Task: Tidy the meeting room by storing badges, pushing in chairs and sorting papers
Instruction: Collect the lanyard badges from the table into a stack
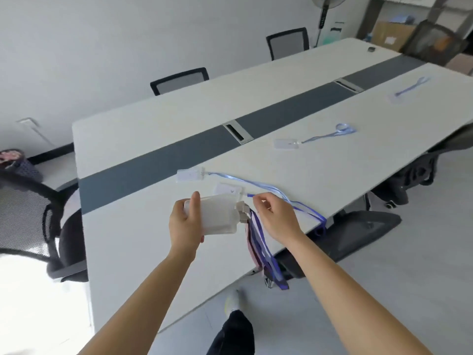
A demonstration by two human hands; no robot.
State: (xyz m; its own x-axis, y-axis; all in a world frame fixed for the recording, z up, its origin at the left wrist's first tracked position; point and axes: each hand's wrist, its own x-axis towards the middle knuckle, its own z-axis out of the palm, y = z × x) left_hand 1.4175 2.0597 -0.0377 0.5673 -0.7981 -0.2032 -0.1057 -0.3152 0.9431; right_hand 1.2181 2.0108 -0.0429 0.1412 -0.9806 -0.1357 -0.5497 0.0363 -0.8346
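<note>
My left hand [185,222] grips a stack of clear badge holders [217,216] above the white table [133,139], their blue and pink lanyards [261,249] hanging down over the table edge. My right hand [275,217] pinches the blue lanyard [302,207] of a badge [228,188] lying just beyond the stack. Another badge [188,174] with a pale blue lanyard lies a little farther off. Two more badges lie farther right, one [286,143] at mid-table and one [395,98] toward the far end.
Black mesh chairs stand around the table: one [28,221] at the left end, two [179,79] along the far side, and others [358,226] on the near right side. A dark strip with cable ports [236,133] runs down the table's middle. A fan [325,11] stands behind.
</note>
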